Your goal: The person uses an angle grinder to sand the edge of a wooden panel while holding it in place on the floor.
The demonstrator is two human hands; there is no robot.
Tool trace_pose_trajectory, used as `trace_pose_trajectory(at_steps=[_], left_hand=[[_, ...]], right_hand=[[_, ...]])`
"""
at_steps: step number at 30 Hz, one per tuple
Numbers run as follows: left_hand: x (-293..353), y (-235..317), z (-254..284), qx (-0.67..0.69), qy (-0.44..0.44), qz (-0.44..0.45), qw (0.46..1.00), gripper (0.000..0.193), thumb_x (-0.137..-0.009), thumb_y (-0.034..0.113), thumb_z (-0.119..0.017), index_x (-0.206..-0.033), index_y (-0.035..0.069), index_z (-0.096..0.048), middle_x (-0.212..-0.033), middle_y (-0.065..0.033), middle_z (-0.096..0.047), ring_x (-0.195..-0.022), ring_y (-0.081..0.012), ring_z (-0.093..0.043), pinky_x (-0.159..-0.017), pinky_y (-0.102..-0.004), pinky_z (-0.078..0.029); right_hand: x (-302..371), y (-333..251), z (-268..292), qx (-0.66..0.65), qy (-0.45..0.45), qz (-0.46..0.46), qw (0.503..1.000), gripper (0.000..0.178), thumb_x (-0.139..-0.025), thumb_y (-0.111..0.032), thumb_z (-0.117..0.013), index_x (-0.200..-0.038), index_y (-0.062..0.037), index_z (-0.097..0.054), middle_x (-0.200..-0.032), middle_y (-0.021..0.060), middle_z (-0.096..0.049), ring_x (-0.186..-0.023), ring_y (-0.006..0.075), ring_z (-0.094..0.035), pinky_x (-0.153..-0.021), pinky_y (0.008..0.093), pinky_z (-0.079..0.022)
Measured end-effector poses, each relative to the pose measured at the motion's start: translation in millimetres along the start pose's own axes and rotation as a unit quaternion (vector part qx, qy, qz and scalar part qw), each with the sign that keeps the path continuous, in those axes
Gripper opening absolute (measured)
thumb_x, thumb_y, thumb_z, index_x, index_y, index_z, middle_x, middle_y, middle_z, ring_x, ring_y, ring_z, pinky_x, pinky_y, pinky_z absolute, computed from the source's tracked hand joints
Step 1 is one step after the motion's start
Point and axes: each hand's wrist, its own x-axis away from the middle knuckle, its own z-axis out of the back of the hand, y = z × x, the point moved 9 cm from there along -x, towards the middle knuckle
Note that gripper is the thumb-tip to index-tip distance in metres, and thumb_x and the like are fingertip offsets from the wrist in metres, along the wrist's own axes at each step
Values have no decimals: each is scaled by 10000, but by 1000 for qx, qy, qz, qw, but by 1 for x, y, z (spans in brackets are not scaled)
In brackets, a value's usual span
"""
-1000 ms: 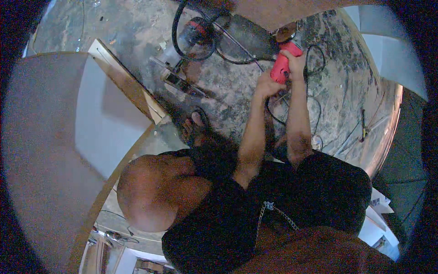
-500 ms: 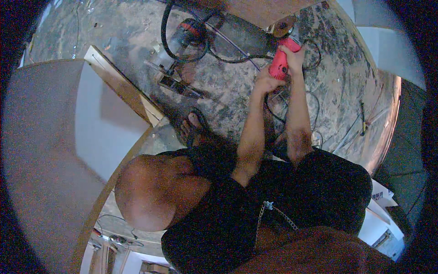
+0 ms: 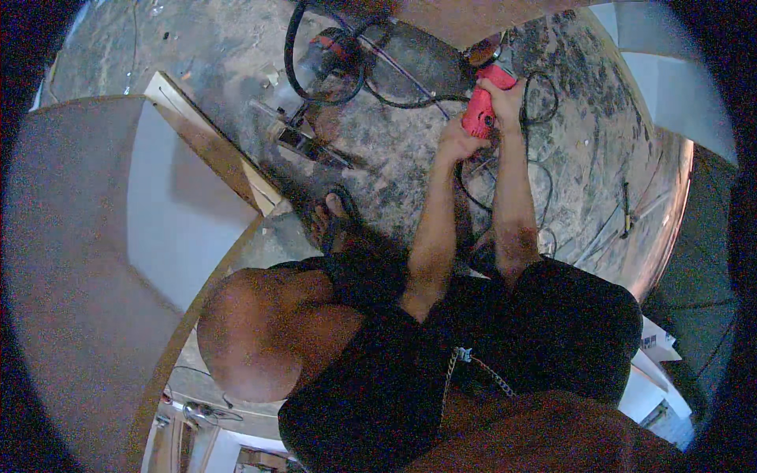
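Note:
Both hands are on a red angle grinder (image 3: 479, 118) with a round disc (image 3: 484, 52) at its far end. My left hand (image 3: 460, 143) is closed around the rear of the body, and my right hand (image 3: 505, 98) grips it farther forward near the head. The disc sits at the lower edge of a brown wooden panel (image 3: 449, 17); whether it touches the panel, I cannot tell. A dark cord (image 3: 471, 191) hangs from the grinder's rear, close below my left hand.
On the dusty floor to the left lies another power tool (image 3: 319, 67) with a metal base and a thick looped black cable (image 3: 288, 55). A wooden-edged panel (image 3: 209, 142) stands at left. My foot (image 3: 335, 209) is near the tool's base. A hammer-like tool (image 3: 627, 209) lies at right.
The grinder and both hands have shifted very slightly left. The grip of each hand looks the same.

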Motion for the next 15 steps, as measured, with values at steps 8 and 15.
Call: trace_pose_trajectory(at_steps=[8, 15], left_hand=[[2, 7, -8, 13, -33, -6, 999, 644, -471, 307, -824, -1024, 73, -591, -899, -108, -664, -812, -275, -642, -773, -359, -504], [-5, -2, -25, 28, -48, 12, 998, 600, -529, 206, -830, -1068, 82, -598, -922, -50, -662, -818, -185, -627, -765, -324, -503]], right_hand=[[0, -3, 18, 85, 61, 71, 992, 792, -524, -95, -832, -1157, 29, -373, -1006, 136, -565, -868, 243, -588, -735, 353, -520], [-23, 29, 33, 7, 50, 58, 997, 801, -543, -134, -830, -1174, 34, -368, -1057, 158, -556, -908, 242, -583, -742, 355, -513]])
